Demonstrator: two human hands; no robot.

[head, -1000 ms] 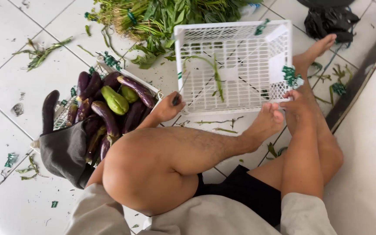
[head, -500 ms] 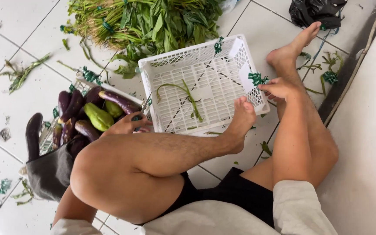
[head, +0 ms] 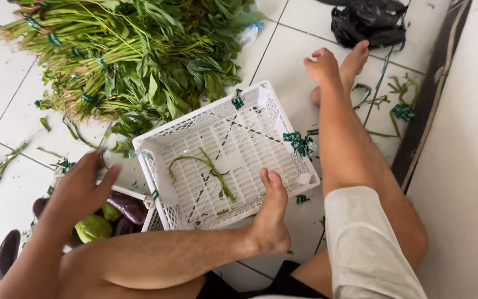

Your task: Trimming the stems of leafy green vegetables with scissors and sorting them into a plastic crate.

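Lower left: left hand (head: 81, 188), fingers spread, grasping nothing, blurred, above eggplants (head: 125, 207) partly hidden by arm. Right hand (head: 323, 65) loosely curled, empty, grip unclear. White basket (head: 225, 158) now farther from the right hand than before.

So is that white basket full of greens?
No: the white basket holds only one thin green stem, while the big pile of leafy greens lies on the tiled floor beside it.
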